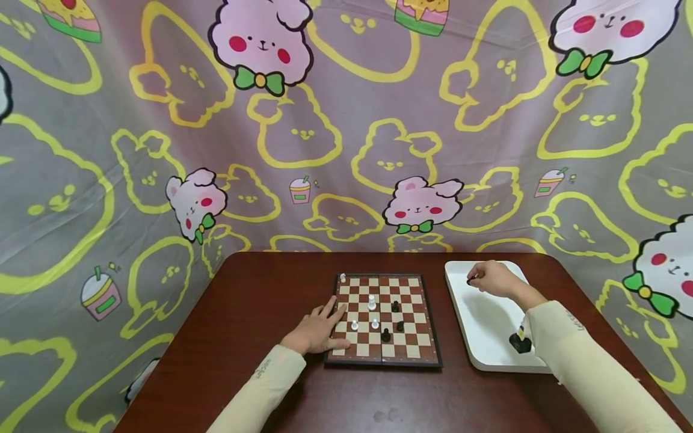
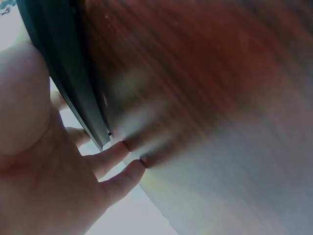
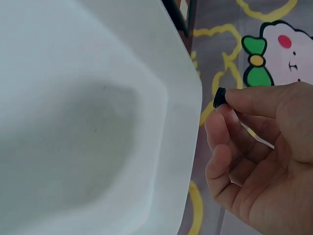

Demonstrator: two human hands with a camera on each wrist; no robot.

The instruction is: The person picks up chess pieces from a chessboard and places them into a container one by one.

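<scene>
Over the far part of the white tray (image 1: 482, 349), my right hand (image 1: 494, 278) pinches a small black chess piece (image 3: 219, 97) between thumb and fingertips. The piece's base shows; its upper part is hidden by the fingers. My left hand (image 1: 316, 329) lies with spread fingers along the left edge of the chessboard (image 1: 360, 350), thumb and fingertips reaching over its border. On the board stand a tall white piece (image 1: 372, 302), white pawns (image 1: 354, 325) and several black pieces (image 1: 385, 335). Another small white piece (image 1: 343, 278) sits in the far left corner.
The board lies unfolded on a dark red-brown wooden table (image 1: 260, 294), with the tray to its right. A small black device (image 1: 520, 343) by the right sleeve overlaps the tray's near part. A patterned cloth (image 1: 346, 180) hangs behind and beside the table.
</scene>
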